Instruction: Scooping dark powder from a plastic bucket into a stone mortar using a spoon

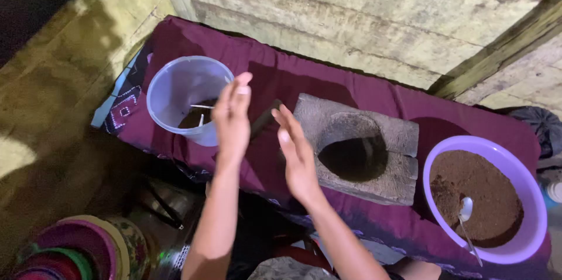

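My left hand (232,117) and my right hand (297,154) are raised with palms facing each other over a purple cloth (275,75). A thin dark stick-like thing (264,121) shows between them; I cannot tell whether either hand grips it. Behind my left hand stands a translucent lilac bucket (184,93) with dark powder at its bottom. Right of my right hand sits a grey stone mortar (360,145) with a dark hollow.
A purple bowl (530,198) of brown powder with a metal spoon (465,215) lies at the right. Stacked coloured bowls (76,251) sit on the floor at lower left. Weathered wooden planks (363,11) rise behind the cloth.
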